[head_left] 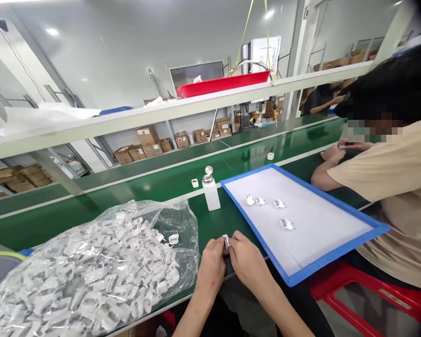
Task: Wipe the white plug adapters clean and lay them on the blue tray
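Observation:
My left hand and my right hand meet at the table's front edge, fingers closed. Between their fingertips they grip a small white plastic housing, mostly hidden by the fingers. Left of my hands lies a large clear plastic bag full of similar white plastic housings. On my right, several white plug pieces with prongs rest on a white tray with a blue rim. A white pump bottle with a metal top stands upright beyond my hands.
One loose white housing sits beside the bottle, another farther back on the green belt. A co-worker sits at the right, hands together, near a red stool. Above runs a shelf rail bearing a red tray.

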`<action>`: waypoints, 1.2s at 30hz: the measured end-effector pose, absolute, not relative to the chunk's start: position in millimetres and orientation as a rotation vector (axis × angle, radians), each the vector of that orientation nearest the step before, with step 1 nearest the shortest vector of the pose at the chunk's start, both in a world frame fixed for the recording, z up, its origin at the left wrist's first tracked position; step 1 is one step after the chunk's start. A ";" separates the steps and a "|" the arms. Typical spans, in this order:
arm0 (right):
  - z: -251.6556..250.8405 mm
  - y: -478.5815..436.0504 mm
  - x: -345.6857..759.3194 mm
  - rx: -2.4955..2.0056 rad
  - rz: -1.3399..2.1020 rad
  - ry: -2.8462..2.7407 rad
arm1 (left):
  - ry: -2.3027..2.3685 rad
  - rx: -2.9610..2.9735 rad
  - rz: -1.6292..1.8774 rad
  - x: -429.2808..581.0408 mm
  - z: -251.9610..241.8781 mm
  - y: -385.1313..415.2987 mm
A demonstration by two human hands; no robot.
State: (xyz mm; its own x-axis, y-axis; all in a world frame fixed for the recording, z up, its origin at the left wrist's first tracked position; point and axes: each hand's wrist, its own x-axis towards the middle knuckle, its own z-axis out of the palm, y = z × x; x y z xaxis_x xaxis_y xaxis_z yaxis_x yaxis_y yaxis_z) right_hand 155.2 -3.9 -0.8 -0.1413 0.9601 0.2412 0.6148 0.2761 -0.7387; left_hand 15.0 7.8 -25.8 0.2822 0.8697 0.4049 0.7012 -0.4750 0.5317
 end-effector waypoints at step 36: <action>54.7 -84.4 169.7 -0.930 0.167 -1.522 | 0.656 0.317 1.288 45.6 73.1 -72.7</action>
State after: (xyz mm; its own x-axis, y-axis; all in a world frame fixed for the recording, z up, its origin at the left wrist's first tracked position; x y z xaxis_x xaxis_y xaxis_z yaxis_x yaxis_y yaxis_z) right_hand 169.7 -84.4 54.7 0.1094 0.6287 0.7699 0.4465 0.6610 -0.6031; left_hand 45.6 -72.7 73.1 0.1324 0.9532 -0.2718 -0.7807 0.2693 0.5640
